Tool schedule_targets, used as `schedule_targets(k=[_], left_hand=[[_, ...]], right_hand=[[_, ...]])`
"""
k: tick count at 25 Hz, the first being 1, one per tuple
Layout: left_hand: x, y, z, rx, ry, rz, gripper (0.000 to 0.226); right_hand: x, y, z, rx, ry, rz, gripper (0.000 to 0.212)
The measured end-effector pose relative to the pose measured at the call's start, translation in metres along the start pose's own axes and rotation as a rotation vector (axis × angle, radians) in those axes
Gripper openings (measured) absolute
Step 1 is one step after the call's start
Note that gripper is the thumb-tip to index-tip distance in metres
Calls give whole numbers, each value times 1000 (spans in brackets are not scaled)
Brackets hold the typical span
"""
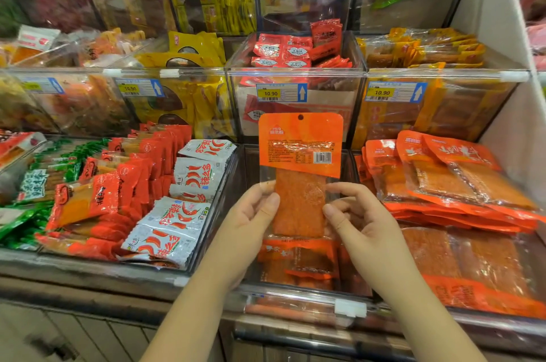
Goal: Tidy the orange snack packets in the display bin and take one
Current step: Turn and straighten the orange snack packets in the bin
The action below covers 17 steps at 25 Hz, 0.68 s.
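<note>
Orange snack packet (300,154) held upright at frame centre, barcode side toward camera, raised above display bin (295,296). Lower left edge pinched by left hand (251,219), thumb in front. Lower right edge gripped by right hand (354,222), fingers curled. More orange packets (298,261) seen lying flat in bin, lower centre. Larger orange stack (458,184) piled at right of frame.

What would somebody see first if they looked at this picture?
First, the orange snack packet, held upright in the middle, with the left hand and the right hand gripping its lower sides. Next come the stack of orange packets piled at right and the white packets with red chillies at left.
</note>
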<state>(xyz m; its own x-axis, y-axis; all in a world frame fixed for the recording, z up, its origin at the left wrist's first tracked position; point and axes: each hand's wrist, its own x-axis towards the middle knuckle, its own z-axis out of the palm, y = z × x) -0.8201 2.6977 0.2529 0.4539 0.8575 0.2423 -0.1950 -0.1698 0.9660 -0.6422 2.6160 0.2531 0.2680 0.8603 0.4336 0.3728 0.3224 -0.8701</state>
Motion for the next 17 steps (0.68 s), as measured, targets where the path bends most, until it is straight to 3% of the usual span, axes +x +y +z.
schedule_targets(k=[10, 17], left_hand=[[-1, 1, -2, -68, -13, -52, 30], [-4, 3, 1, 37, -71, -4, 25]], right_hand=[[-1, 0, -2, -44, 23, 22, 29], [-1, 1, 0, 64, -29, -10, 64]])
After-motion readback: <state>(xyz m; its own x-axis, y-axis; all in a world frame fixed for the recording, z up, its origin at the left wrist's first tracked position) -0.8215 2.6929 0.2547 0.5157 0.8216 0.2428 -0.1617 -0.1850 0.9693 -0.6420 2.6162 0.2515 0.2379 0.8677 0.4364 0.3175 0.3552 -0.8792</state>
